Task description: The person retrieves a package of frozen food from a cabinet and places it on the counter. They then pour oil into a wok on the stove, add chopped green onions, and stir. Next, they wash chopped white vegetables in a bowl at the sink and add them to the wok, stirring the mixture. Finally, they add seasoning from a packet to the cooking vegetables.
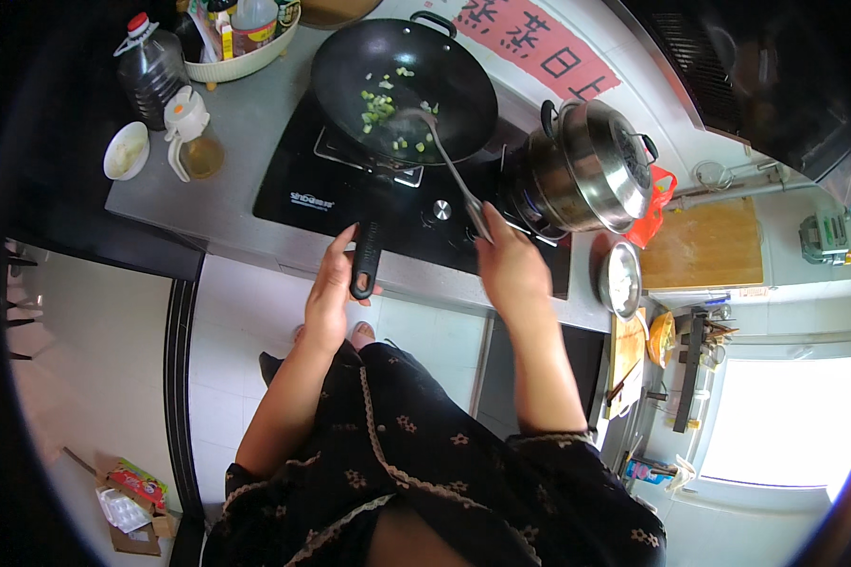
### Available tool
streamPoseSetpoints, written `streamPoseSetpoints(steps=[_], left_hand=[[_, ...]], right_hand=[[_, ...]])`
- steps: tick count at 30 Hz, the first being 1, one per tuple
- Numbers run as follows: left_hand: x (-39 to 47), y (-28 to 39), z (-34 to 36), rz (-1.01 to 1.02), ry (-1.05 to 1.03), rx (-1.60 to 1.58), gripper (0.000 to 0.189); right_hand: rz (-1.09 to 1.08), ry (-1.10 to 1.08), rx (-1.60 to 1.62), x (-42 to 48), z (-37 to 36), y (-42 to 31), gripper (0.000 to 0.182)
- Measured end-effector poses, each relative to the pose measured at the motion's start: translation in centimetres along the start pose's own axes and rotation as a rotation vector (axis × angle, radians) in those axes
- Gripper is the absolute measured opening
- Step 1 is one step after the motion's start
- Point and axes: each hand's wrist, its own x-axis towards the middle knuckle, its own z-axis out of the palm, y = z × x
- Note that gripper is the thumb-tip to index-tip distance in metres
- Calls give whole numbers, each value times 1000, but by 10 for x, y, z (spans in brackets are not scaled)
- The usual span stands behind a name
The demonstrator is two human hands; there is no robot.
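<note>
A black wok [461, 78] sits over the left burner of a black glass gas cooktop [291, 181]. Its long black handle [366, 248] points towards me. My left hand [326, 298] is around the end of that handle, thumb on the left side and fingertips showing beneath on the right. In my right hand [516, 273] is a metal spatula [454, 170], its blade down inside the wok. Chopped scallion pieces [377, 106] lie scattered over the wok's bottom, mostly left of the blade.
A lidded steel steamer pot [574, 163] stands on the right burner. A steel bowl [620, 280] is at the counter's right end. Leftward are a glass oil dispenser [202, 156], a white bowl [126, 150], a dark plastic jug [150, 74] and a bottle basket [248, 65]. A range hood [766, 85] overhangs the right.
</note>
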Motion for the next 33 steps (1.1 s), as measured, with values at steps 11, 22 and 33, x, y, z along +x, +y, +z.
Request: streamPoseSetpoints(steps=[11,22,33], left_hand=[[-1,-56,67,-401,-129,-563,55],[-23,-77,26,-347,162,-577,53],[-39,-71,13,-309,268,-618,44]], right_hand=[[319,-130,510,58,80,145,52],[124,-247,-49,119,162,184,44],[-180,-102,-151,103,146,171,24]])
